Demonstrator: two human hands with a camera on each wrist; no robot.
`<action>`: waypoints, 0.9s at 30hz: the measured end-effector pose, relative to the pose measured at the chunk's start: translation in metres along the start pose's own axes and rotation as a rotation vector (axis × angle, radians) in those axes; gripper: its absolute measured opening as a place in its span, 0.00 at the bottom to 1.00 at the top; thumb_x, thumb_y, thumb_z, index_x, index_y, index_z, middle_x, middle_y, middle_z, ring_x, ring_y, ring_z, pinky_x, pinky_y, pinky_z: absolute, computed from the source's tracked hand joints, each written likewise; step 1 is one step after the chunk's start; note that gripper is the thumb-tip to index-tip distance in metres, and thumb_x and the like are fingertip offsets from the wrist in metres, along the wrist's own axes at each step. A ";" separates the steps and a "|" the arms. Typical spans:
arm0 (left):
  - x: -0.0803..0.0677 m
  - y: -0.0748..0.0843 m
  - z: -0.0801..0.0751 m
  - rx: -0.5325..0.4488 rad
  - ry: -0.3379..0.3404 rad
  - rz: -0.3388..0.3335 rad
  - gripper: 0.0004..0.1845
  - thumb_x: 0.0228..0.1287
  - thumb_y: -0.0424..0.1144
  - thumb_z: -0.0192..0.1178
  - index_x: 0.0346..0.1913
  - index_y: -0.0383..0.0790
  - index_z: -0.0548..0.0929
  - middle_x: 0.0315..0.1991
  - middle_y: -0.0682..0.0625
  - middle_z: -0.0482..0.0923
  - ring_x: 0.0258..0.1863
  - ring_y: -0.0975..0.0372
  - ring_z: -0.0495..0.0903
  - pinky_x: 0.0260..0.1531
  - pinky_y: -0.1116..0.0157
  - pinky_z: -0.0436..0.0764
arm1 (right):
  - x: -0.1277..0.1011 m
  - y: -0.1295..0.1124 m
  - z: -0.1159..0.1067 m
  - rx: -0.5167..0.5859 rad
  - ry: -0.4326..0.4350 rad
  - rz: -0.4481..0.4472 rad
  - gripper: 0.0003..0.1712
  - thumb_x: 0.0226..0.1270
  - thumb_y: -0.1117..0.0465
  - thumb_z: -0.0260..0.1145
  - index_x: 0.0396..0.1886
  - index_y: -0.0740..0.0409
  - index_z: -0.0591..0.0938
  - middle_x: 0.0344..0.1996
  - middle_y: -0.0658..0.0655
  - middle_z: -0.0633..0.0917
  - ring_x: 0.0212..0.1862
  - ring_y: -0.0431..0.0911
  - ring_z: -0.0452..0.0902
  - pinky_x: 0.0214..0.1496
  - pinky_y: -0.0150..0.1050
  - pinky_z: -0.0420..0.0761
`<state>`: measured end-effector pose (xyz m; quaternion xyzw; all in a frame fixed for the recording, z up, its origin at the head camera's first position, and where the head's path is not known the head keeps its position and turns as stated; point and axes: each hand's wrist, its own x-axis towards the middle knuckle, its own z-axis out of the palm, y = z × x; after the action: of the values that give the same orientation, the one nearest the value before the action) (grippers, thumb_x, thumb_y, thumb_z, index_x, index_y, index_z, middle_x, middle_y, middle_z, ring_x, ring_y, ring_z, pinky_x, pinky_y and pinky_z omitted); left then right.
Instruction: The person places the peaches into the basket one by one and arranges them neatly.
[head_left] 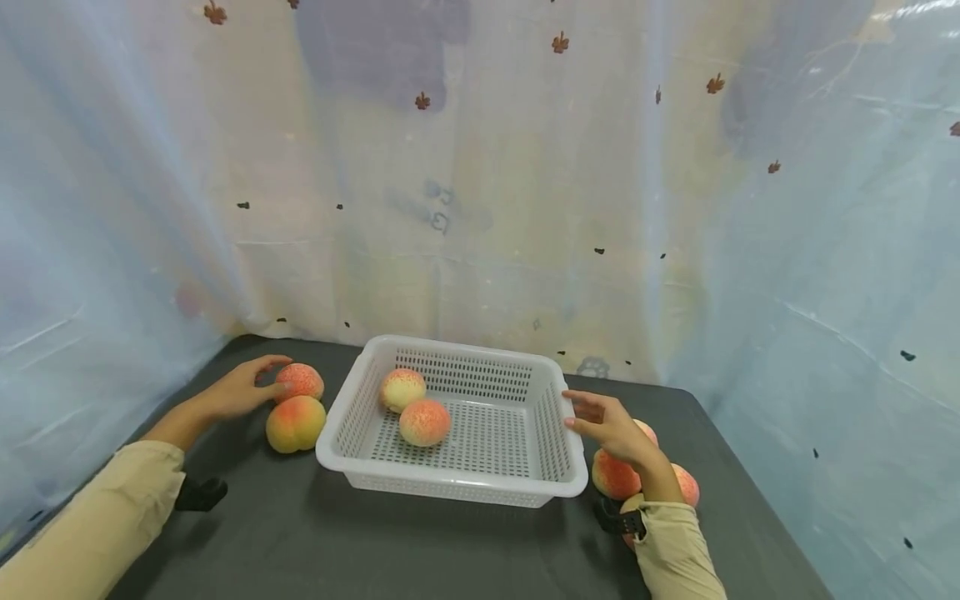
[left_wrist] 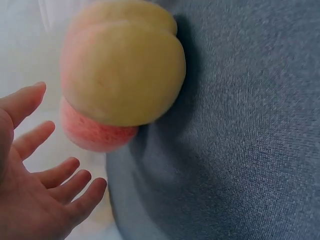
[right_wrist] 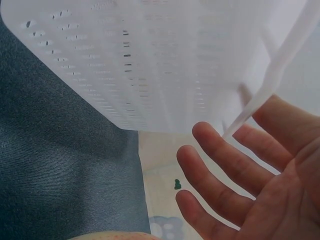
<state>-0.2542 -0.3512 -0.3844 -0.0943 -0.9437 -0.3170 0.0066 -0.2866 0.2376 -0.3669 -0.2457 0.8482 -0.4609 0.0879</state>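
Observation:
My left hand is beside a red-speckled peach, fingers spread and relaxed. In the left wrist view a gap shows between the hand and the peaches. A yellow-orange peach touches the red one on its near side. A white perforated plastic basket holds two peaches, a pale one and a pinker one. My right hand is at the basket's right rim, thumb and index fingertip resting over it. Its other fingers extend loosely outside the wall in the right wrist view.
Several more peaches lie under and beside the right forearm, partly hidden by it. The dark cloth-covered table ends against a pale patterned curtain at the back and sides. Black straps are on both wrists.

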 end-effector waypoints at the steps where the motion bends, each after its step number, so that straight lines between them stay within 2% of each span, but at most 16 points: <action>1: 0.001 -0.002 -0.001 -0.008 -0.008 -0.020 0.34 0.78 0.47 0.54 0.73 0.25 0.61 0.70 0.18 0.58 0.65 0.24 0.61 0.58 0.31 0.70 | 0.000 0.000 0.000 -0.001 0.001 0.002 0.36 0.74 0.59 0.65 0.75 0.69 0.65 0.63 0.74 0.78 0.63 0.65 0.78 0.63 0.58 0.80; 5: 0.004 -0.007 -0.004 -0.022 -0.064 -0.073 0.37 0.79 0.49 0.52 0.74 0.24 0.57 0.70 0.16 0.54 0.67 0.24 0.59 0.58 0.31 0.70 | 0.001 0.000 -0.001 -0.008 0.007 0.012 0.36 0.73 0.59 0.66 0.75 0.68 0.66 0.62 0.73 0.79 0.62 0.65 0.79 0.63 0.59 0.79; 12: 0.012 -0.017 -0.002 -0.070 -0.217 -0.136 0.47 0.77 0.56 0.51 0.78 0.25 0.42 0.71 0.15 0.48 0.68 0.23 0.55 0.58 0.31 0.71 | 0.003 0.002 0.002 -0.012 0.013 0.015 0.36 0.73 0.59 0.66 0.74 0.69 0.67 0.61 0.73 0.80 0.61 0.64 0.80 0.62 0.61 0.79; 15: 0.015 -0.019 -0.001 -0.119 -0.277 -0.179 0.50 0.77 0.57 0.50 0.79 0.27 0.36 0.71 0.14 0.45 0.69 0.23 0.54 0.55 0.35 0.76 | 0.002 0.004 0.003 -0.014 0.017 0.025 0.36 0.73 0.59 0.66 0.74 0.68 0.67 0.61 0.73 0.80 0.61 0.64 0.81 0.62 0.60 0.79; 18: 0.016 -0.020 -0.001 -0.149 -0.316 -0.226 0.51 0.77 0.58 0.51 0.79 0.30 0.32 0.72 0.14 0.46 0.69 0.24 0.58 0.52 0.43 0.82 | 0.000 0.005 0.003 -0.015 0.021 0.034 0.35 0.73 0.59 0.67 0.74 0.68 0.67 0.61 0.73 0.80 0.61 0.64 0.80 0.62 0.60 0.80; 23: 0.019 -0.023 -0.002 -0.155 -0.311 -0.263 0.52 0.76 0.59 0.51 0.80 0.34 0.30 0.73 0.16 0.47 0.68 0.28 0.63 0.47 0.52 0.83 | 0.000 0.004 0.002 -0.014 0.020 0.015 0.35 0.73 0.60 0.66 0.74 0.69 0.67 0.63 0.73 0.79 0.62 0.65 0.79 0.62 0.60 0.80; 25: 0.022 -0.023 -0.002 -0.155 -0.297 -0.264 0.51 0.76 0.59 0.51 0.80 0.34 0.32 0.72 0.16 0.48 0.60 0.33 0.72 0.43 0.55 0.83 | 0.001 0.004 0.002 -0.011 0.018 0.005 0.35 0.73 0.60 0.66 0.74 0.69 0.66 0.63 0.73 0.79 0.62 0.65 0.79 0.62 0.59 0.80; 27: 0.023 -0.023 -0.002 -0.154 -0.279 -0.265 0.51 0.76 0.59 0.51 0.81 0.34 0.33 0.72 0.16 0.49 0.52 0.41 0.76 0.39 0.58 0.83 | 0.001 0.004 0.002 -0.011 0.020 -0.002 0.35 0.73 0.60 0.66 0.74 0.69 0.66 0.63 0.73 0.79 0.62 0.65 0.79 0.62 0.59 0.80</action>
<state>-0.2816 -0.3664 -0.3954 -0.0127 -0.9125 -0.3703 -0.1733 -0.2886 0.2375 -0.3713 -0.2426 0.8512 -0.4589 0.0776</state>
